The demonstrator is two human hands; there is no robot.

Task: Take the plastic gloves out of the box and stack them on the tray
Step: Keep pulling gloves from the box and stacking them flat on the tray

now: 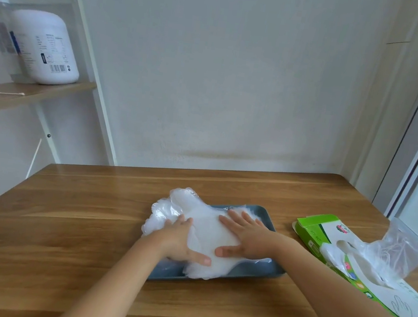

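Spanning my view, the wooden table (88,222) bears the green box (397,297) at right and the blue tray (254,274) at centre. Cloudy, crinkled plastic gloves (206,230) lie stacked on it, overhanging its left rim; left hand (181,242) and right hand (248,238) press them, fingers flat.

Gloves (206,233): a stack of thin, translucent white plastic sheets, lying flat and slightly crumpled on the tray (254,270). The stack overhangs the tray's far-left edge onto the table (88,222) (its near edge also laps over the near rim). Tray: shallow, blue-grey, rectangular with rounded corners, set flat at mid-table. Box (397,292): green-and-white carton, lying flat to the right of the tray and apart from it, far end flap open. One crumpled clear glove (392,251) protrudes upward from the opening in its top face.
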